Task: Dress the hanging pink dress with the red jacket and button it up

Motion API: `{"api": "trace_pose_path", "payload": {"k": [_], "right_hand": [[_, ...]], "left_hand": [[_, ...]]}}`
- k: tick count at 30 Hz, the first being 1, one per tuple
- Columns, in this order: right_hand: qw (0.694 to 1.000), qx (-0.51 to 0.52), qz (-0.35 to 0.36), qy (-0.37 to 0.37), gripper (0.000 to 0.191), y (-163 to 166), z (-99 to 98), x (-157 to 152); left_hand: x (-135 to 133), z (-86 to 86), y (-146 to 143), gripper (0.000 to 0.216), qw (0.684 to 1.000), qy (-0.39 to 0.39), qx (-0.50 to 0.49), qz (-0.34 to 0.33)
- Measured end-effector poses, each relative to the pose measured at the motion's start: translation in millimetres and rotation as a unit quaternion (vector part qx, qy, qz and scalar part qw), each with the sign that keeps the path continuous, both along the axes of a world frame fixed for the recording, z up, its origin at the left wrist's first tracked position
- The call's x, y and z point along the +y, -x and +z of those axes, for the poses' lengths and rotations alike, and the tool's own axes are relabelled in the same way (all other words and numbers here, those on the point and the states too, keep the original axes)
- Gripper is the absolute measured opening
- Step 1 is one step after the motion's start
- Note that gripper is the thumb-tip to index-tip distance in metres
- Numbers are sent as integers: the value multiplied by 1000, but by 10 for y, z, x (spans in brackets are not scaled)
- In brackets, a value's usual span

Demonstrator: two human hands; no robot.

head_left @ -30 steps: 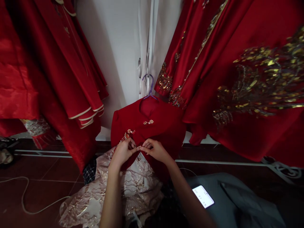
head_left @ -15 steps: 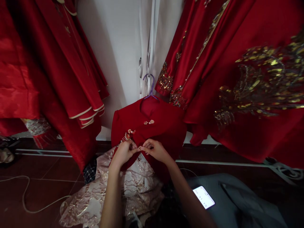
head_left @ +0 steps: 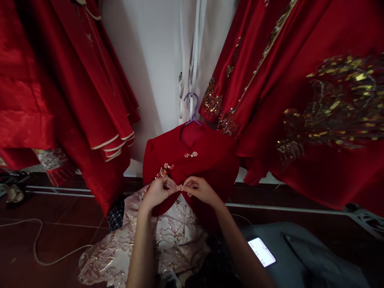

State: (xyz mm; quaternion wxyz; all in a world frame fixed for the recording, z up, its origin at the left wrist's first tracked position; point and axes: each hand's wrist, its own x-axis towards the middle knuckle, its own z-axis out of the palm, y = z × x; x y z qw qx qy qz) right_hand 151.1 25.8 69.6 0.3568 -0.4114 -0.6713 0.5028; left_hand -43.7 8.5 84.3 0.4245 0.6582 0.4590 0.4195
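A red jacket (head_left: 216,160) hangs on a purple hanger (head_left: 195,108), its front facing me. At its lower front my left hand (head_left: 159,193) and my right hand (head_left: 201,191) meet, thumbs and fingertips pinched together. Between them a small beaded clasp (head_left: 180,187) shows, mostly covered by the fingertips. Higher on the chest sits a fastened beaded clasp (head_left: 191,155). A beaded tassel ornament (head_left: 163,171) lies on the jacket just above my left hand. Below the hands, a pale pink and gold brocade garment (head_left: 171,228) spreads out.
Red garments (head_left: 99,104) hang at left; more with gold sequins (head_left: 339,104) hang at right. A lit phone (head_left: 262,252) rests on a grey surface (head_left: 291,244). A pale rail (head_left: 279,209) runs low behind. A cable (head_left: 37,244) and shoes (head_left: 13,194) are at left.
The whole view has shifted slightly, so things appear a little further right. Both hands keep their pinch at the same place on the jacket front.
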Motion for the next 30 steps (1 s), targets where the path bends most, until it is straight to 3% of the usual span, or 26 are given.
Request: {"api": "trace_pose_path", "payload": {"k": [3, 6, 9, 12, 19, 22, 26, 28, 30], "right_hand": [[997, 0, 72, 34, 33, -104, 117, -44], [984, -23, 163, 65, 32, -179, 208, -97], [976, -37, 198, 80, 33, -190, 224, -123], [978, -41, 193, 73, 33, -167, 202, -119], [978, -40, 192, 67, 32, -135, 197, -122], [977, -50, 197, 69, 32, -154, 197, -118], [971, -60, 217, 85, 31, -235, 201, -107], [966, -65, 232, 97, 31, -296, 218, -107], [962, -74, 241, 104, 30, -366, 244, -113]], "left_hand": [[75, -37, -31, 41, 983, 70, -161, 54], [175, -122, -97, 43, 939, 115, -305, 111], [247, -220, -161, 37, 907, 131, -382, 117], [274, -267, -189, 33, 897, 131, -406, 119], [306, -306, -237, 30, 897, 101, -380, 203], [287, -305, -256, 30, 911, 79, -332, 231], [291, -116, -318, 37, 961, 97, -235, 106], [358, 54, -400, 36, 981, 32, -181, 64], [458, 232, -496, 29, 987, -77, -127, 61]]}}
